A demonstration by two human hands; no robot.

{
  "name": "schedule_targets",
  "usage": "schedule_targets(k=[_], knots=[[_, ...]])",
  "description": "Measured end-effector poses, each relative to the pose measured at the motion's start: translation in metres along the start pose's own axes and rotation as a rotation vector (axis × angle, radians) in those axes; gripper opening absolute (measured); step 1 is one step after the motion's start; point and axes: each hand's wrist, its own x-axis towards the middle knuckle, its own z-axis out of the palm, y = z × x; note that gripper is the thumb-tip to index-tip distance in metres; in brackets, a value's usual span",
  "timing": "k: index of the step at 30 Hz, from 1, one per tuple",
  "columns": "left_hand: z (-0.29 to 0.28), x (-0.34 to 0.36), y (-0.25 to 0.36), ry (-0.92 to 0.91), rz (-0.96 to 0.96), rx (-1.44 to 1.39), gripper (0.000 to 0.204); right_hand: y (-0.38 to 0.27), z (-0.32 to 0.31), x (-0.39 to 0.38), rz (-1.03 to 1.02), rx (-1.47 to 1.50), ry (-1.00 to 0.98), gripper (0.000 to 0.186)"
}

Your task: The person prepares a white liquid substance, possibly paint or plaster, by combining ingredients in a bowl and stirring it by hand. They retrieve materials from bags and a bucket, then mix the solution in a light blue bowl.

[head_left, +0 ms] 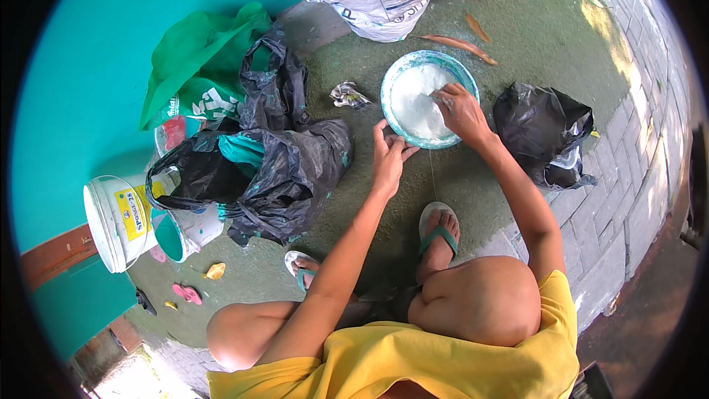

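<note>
The round basin [429, 100] with the teal rim sits on the green, moss-stained ground, near the far edge of that patch and just inside the grey paving bricks [628, 199] that border it on the right. It holds a white, powdery or pasty mass that covers most of its floor.

The right hand [459, 109] is inside the basin at its right side, fingers curled down into the white material; whether they pinch anything cannot be told. The left hand [387, 157] rests on the near-left rim, fingers together and extended, thumb side toward the bowl, bracing it rather than gripping it.

Hazards, as judged from this position:
- The basin stands on uneven ground. Downward pressure on the near rim from the left hand may tip it toward the person and spill the contents.
- Vigorous working by the right hand may push material over the low wall on the right side.
- The sandalled right foot [439, 233] is directly in front of the basin; a spill lands on it.
- A crumpled wrapper [349, 94] lies just beside the left rim and may blow or be knocked into the mix.

Further out, a black plastic bag [545, 140] lies to the right, a heap of black bags [273, 162] to the left, and a white bucket [118, 222] lies on its side near the teal wall [88, 59].
</note>
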Motion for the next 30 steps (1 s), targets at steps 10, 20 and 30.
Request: schedule_targets(k=[10,20,30], knots=[[0.002,-0.001,-0.002,-0.003,-0.006,-0.014,0.043,-0.037,-0.032,-0.035,-0.038,0.121,-0.077,0.017],[-0.001,-0.001,-0.009,-0.015,0.024,-0.009,0.041,-0.025,0.014,0.012,-0.207,-0.016,-0.093,0.021],[0.002,-0.005,-0.009,-0.006,-0.002,-0.018,0.038,0.018,-0.008,0.031,-0.061,-0.131,0.016,0.021]])
